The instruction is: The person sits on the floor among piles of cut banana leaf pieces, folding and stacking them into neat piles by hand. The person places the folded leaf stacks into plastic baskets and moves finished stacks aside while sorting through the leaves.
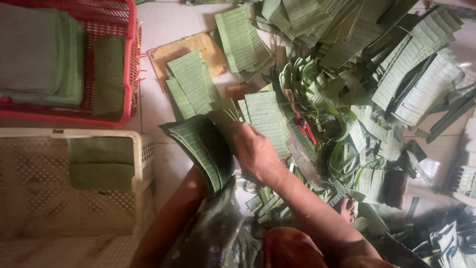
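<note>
Right fingers: curled over the top edge of a stack of cut banana-leaf pieces [203,146], thumb side hidden; closed on the stack as far as I can see.
Right hand [255,151]: back of hand toward the camera, forearm running down to the lower right.
Left hand: hidden under the stack; only the left forearm [168,223] shows, rising from the bottom edge. Whether those fingers are closed cannot be told.
Leaf stack: held on edge, fanned, dark side out, above the floor just right of the cream crate.
Cream crate [144,154]: lower left, holds two folded green leaf bundles [101,168].
Red basket [130,59]: upper left, filled with flat folded leaves.
Floor ahead: loose pale-green rectangular leaf pieces [191,82] lying on a brown cardboard sheet [173,49].
Red-handled scissors [305,126]: lying among the leaf trimmings [347,149], just right of the right hand.
Far right: heaps of cut strips, unsorted.
</note>
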